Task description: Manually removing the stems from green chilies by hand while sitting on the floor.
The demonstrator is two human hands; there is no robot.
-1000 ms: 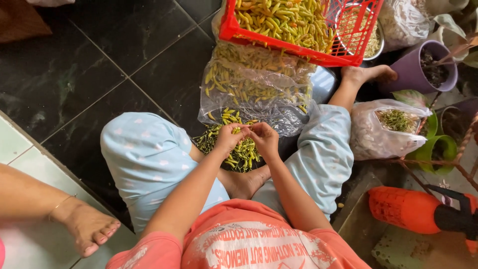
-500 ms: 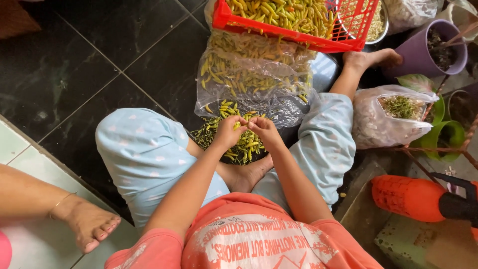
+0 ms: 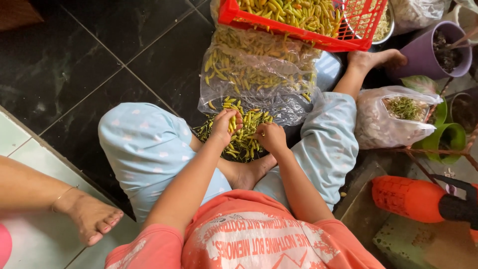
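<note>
Nearest the camera sat the person in an orange printed T-shirt and pale blue dotted trousers, cross-legged on the dark tiled floor. A second person's bare foot rested at near left.

Compared with half a second earlier, both hands had lowered onto the heap of small yellow-green chilli peppers between the knees, which suggests another pepper was being picked up. The left hand had its fingers curled narrow around a few peppers. The right hand was closed in a loose fist at the heap; whether it held one could not be told.

Further off: one clear plastic bag of chillies, one red plastic crate, one purple pot, and one clear bag holding green stems at right.
</note>
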